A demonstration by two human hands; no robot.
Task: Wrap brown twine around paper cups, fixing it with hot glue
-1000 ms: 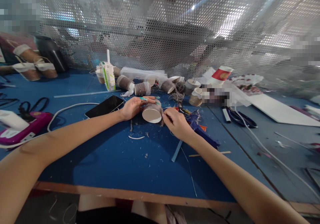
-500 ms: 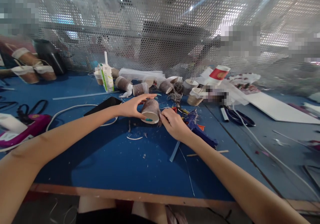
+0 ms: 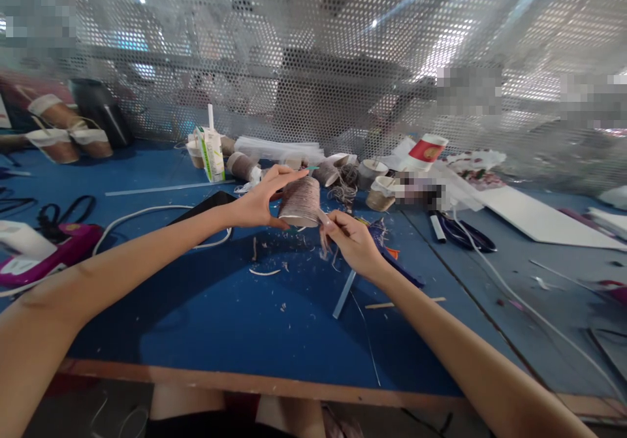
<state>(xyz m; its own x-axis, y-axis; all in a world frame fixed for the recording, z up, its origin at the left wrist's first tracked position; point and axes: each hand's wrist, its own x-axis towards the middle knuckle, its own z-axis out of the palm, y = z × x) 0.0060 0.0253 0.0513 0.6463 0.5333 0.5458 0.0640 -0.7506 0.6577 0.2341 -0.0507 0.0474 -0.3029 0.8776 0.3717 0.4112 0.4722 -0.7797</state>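
My left hand (image 3: 260, 198) holds a paper cup wrapped in brown twine (image 3: 300, 201), lifted a little above the blue table (image 3: 206, 301). The cup is tilted with its wide end down toward me. My right hand (image 3: 353, 242) is just right of the cup's lower edge, its fingers pinched on a loose end of twine (image 3: 324, 239) that runs from the cup. Bits of cut twine lie on the table beneath both hands.
A black phone (image 3: 206, 204) and white cable (image 3: 132, 216) lie left of the cup. A blue glue gun (image 3: 386, 252) sits behind my right hand. Several twine-wrapped cups (image 3: 337, 173), a drink carton (image 3: 212, 153), scissors (image 3: 463, 232) and a purple tool (image 3: 46, 252) surround. Perforated screen behind.
My left hand has lifted the wrapped cup off the table and tipped it more upright. My right hand followed, pulling the twine end.
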